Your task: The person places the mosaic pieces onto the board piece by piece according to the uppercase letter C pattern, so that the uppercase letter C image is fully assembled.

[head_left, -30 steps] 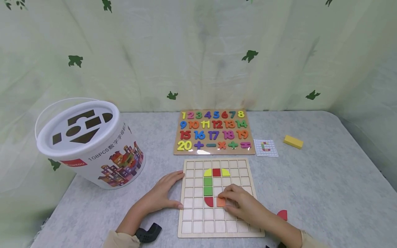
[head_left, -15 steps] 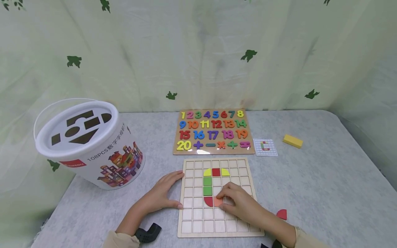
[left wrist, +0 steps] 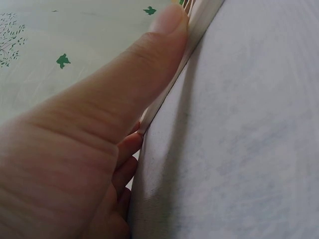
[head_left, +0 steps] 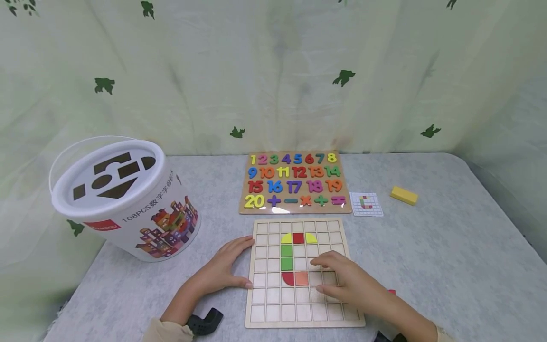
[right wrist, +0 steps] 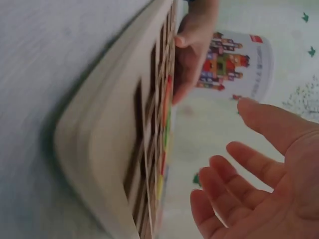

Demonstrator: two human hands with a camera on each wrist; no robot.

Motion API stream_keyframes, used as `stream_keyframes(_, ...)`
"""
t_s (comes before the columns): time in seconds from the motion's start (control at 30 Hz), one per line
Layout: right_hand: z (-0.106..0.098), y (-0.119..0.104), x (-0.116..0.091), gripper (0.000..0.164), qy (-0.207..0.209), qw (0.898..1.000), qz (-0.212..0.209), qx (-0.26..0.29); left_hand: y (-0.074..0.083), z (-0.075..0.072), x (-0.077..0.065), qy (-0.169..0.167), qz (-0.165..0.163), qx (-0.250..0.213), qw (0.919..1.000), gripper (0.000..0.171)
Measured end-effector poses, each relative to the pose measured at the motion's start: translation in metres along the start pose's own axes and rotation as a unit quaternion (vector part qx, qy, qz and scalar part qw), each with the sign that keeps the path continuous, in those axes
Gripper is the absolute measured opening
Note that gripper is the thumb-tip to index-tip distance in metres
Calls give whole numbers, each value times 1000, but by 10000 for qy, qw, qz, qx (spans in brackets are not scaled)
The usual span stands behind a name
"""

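Note:
A wooden grid board lies on the table with coloured tiles in its cells. An orange square tile sits right of a red quarter-round tile. Above them are two green squares, then a red square between two yellow quarter-rounds. My left hand touches the board's left edge with thumb and fingertips, fingers extended. Over the board's right half hovers my right hand, fingers apart and holding nothing; the right wrist view shows them loosely spread. A red piece is mostly hidden behind my right forearm.
A number puzzle board lies behind the grid board. Right of it are a small pattern card and a yellow block. A white bucket with a slotted lid stands at the left.
My right hand slid the orange tile left against the red quarter-round, then let go and drew back to the right. My left hand has stayed at the board's edge.

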State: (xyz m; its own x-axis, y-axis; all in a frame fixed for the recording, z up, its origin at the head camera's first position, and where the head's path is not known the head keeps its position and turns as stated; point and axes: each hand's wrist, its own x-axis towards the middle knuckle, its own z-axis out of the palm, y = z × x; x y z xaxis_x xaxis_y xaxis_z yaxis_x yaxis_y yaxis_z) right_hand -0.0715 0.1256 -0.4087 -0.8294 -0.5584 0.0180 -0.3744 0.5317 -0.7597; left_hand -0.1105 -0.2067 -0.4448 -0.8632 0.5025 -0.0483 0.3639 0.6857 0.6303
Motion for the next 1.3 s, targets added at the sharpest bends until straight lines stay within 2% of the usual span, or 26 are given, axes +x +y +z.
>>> stream_keyframes(0.2, -22, 7, -29, 49, 576, 9968, -163, -527, 1, 0, 0, -14, -105, -17, 9999, 101)
stream_keyframes(0.47, -37, 35, -69, 52, 872, 9922, -148, -880, 3, -1, 0, -35, -188, -48, 9998, 101)
stream_keyframes(0.6, -38, 51, -84, 50, 722, 9945, -9, -762, 3, 0, 0, -41, -197, -59, 9998, 102)
stream_keyframes(0.73, -42, 62, -94, 45, 165, 9982, 420, -394, 2, 0, 1, -38, -177, -51, 9998, 101)
stream_keyframes(0.8, -45, 67, -97, 40, -157, 9978, 598, -223, 2, 0, 1, -37, -171, -46, 9998, 101)
stream_keyframes(0.87, -46, 71, -97, 35, -353, 9977, 567, -129, 2, 0, 1, -31, -170, -61, 9998, 101)
stream_keyframes(1.0, -44, 75, -96, 30, -201, 9991, 204, -324, 2, 0, 0, -15, -204, -64, 9998, 101)
stream_keyframes(1.07, -43, 74, -94, 29, -105, 9986, 159, -495, 3, 0, 0, -14, -227, -66, 9997, 101)
stream_keyframes(1.3, -45, 65, -78, 25, -178, 9947, 722, -714, 4, -1, 0, -25, -214, -69, 9997, 101)
